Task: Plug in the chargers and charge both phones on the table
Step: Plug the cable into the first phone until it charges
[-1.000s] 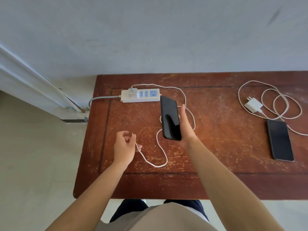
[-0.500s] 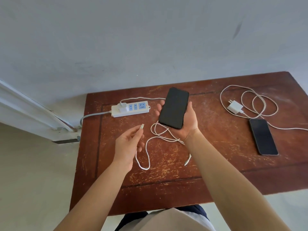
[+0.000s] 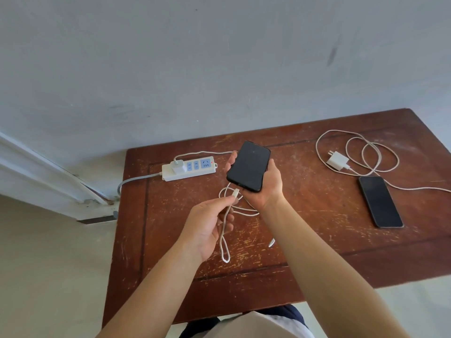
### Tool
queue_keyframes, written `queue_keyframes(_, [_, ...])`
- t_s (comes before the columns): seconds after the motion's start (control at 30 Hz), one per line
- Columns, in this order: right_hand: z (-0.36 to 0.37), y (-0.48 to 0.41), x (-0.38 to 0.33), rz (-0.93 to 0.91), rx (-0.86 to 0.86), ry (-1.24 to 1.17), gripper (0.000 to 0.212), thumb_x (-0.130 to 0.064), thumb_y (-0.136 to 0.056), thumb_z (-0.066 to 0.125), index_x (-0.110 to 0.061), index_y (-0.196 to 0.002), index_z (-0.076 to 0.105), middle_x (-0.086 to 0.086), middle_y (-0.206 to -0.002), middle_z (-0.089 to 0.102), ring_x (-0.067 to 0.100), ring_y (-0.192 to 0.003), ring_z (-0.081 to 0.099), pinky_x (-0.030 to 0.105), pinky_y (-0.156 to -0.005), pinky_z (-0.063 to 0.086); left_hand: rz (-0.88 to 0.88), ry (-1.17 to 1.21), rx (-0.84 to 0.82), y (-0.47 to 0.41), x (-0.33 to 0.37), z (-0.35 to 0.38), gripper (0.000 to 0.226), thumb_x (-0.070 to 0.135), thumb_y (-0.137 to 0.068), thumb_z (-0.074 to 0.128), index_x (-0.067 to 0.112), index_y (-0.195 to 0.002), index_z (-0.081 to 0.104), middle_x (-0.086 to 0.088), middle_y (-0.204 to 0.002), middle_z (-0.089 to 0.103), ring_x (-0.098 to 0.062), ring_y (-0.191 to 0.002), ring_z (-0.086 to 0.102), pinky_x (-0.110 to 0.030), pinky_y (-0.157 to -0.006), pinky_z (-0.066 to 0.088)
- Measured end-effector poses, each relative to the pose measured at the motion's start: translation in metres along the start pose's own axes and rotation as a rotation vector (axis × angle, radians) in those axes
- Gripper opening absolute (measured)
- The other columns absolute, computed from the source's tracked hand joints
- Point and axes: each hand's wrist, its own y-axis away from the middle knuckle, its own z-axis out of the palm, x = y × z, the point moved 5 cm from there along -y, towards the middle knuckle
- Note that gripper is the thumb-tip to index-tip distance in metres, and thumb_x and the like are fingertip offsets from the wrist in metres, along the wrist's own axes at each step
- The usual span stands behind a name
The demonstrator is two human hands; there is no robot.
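Two hands work above the table: the right hand cradles a phone, long axis pointing away, while left hand fingers pinch the cable plug just below its near end.

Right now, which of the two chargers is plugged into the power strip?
The charger at the power strip's left end; the other charger lies loose at the table's right.

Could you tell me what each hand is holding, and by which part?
Right hand cradles the phone from beneath; left hand pinches the cable behind its connector.
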Motion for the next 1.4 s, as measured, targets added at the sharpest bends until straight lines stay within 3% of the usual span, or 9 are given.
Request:
queue_keyframes(0.1, [0.001,0.0,0.003,0.03,-0.032,-0.002,0.08,-0.061,-0.1,0.031,0.005,-0.1,0.076,0.021,-0.103,0.066,0.034,-0.084,0.065,0.046,-0.085,0.052,0.028,-0.031,0.032,0.0,0.001,0.001,0.018,0.029,-0.082,0.079,0.012,-0.086,0.082,0.004,-0.065,0.067,-0.008,-0.06,0.063,-0.023,-0.055,0.054])
queue_keyframes(0.27, [0.004,0.002,0.005,0.057,-0.037,0.034,0.083,-0.066,-0.098,0.03,0.004,-0.101,0.076,0.019,-0.105,0.066,0.032,-0.088,0.064,0.045,-0.088,0.05,0.059,-0.112,0.025,0.0,0.001,0.0,0.017,0.033,-0.084,0.078,0.017,-0.084,0.083,0.005,-0.065,0.068,-0.009,-0.061,0.063,-0.024,-0.06,0.054])
queue_keyframes(0.43, [0.011,0.006,0.009,0.07,-0.039,0.084,0.077,-0.07,-0.096,0.031,-0.003,-0.119,0.063,0.015,-0.108,0.062,0.029,-0.089,0.06,0.044,-0.088,0.048,0.062,-0.124,0.029,-0.003,0.002,-0.001,0.018,0.036,-0.083,0.078,0.019,-0.086,0.083,0.007,-0.063,0.067,-0.008,-0.06,0.061,-0.028,-0.065,0.055])
queue_keyframes(0.53, [0.015,0.006,0.012,0.04,-0.033,0.146,0.073,-0.071,-0.096,0.031,-0.008,-0.124,0.054,0.014,-0.108,0.06,0.028,-0.089,0.06,0.044,-0.088,0.047,0.056,-0.119,0.025,-0.003,0.0,-0.001,0.017,0.036,-0.083,0.079,0.019,-0.085,0.083,0.006,-0.064,0.067,-0.008,-0.06,0.061,-0.026,-0.064,0.055])
queue_keyframes(0.77, [0.015,0.002,0.007,-0.089,0.04,0.212,0.072,-0.073,-0.093,0.038,-0.009,-0.116,0.061,0.016,-0.107,0.068,0.03,-0.09,0.065,0.045,-0.086,0.053,0.043,-0.103,0.023,-0.005,0.002,-0.005,0.016,0.033,-0.084,0.078,0.018,-0.084,0.083,0.006,-0.062,0.065,-0.008,-0.062,0.059,-0.028,-0.064,0.054])
queue_keyframes(0.9, [0.013,-0.001,0.004,-0.152,0.062,0.214,0.074,-0.074,-0.092,0.038,-0.008,-0.115,0.063,0.016,-0.109,0.069,0.031,-0.093,0.067,0.047,-0.093,0.052,0.067,-0.097,0.018,-0.008,0.01,-0.008,0.015,0.031,-0.084,0.078,0.016,-0.082,0.082,0.005,-0.06,0.062,-0.009,-0.059,0.055,-0.028,-0.058,0.051])
queue_keyframes(1.13, [0.013,-0.004,0.002,-0.167,0.04,0.189,0.073,-0.074,-0.09,0.041,-0.009,-0.114,0.064,0.016,-0.106,0.07,0.032,-0.095,0.067,0.048,-0.094,0.05,0.11,-0.116,0.021,-0.009,0.015,-0.007,0.019,0.033,-0.084,0.078,0.019,-0.071,0.08,0.006,-0.058,0.058,-0.007,-0.054,0.052,-0.023,-0.048,0.046])
queue_keyframes(1.4, [0.013,0.0,-0.001,-0.196,0.042,0.202,0.074,-0.075,-0.09,0.04,-0.009,-0.113,0.064,0.016,-0.107,0.071,0.033,-0.094,0.067,0.048,-0.093,0.052,0.111,-0.122,0.037,-0.008,0.015,-0.004,0.016,0.032,-0.085,0.078,0.018,-0.077,0.081,0.006,-0.06,0.059,-0.007,-0.056,0.053,-0.021,-0.049,0.047])
